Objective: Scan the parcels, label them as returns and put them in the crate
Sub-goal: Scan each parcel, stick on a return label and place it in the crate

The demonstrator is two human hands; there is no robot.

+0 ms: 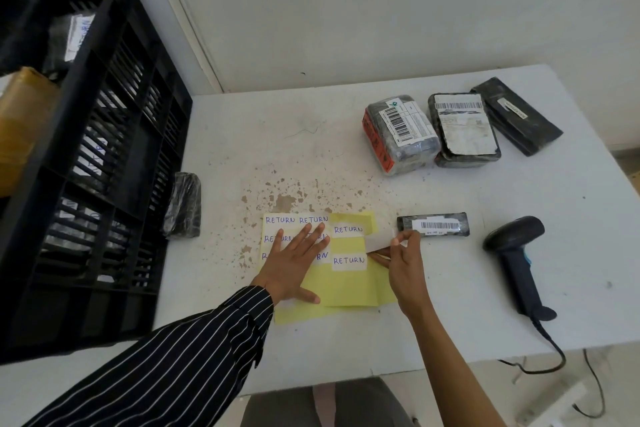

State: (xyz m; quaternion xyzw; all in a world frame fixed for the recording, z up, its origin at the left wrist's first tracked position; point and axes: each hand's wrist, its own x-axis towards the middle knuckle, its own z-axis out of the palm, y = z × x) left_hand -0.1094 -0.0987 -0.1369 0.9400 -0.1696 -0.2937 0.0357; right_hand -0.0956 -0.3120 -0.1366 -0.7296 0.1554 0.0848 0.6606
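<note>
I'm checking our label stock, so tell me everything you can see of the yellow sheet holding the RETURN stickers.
The yellow sheet is pale backing paper lying flat on the white table near its front edge, seemingly two overlapping pieces. White stickers hand-lettered RETURN in blue sit in rows on its far half, with bare gaps. The left hand presses flat on its left part, hiding some. The right hand pinches a peeled sticker lifted at its right side.

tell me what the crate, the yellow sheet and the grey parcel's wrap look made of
Crate: rigid black moulded plastic, matte, slatted walls. Yellow sheet: probably waxy backing paper; a RETURN label lifts off it. Grey parcel: likely thin glossy plastic film, crinkled, catching highlights.
</note>
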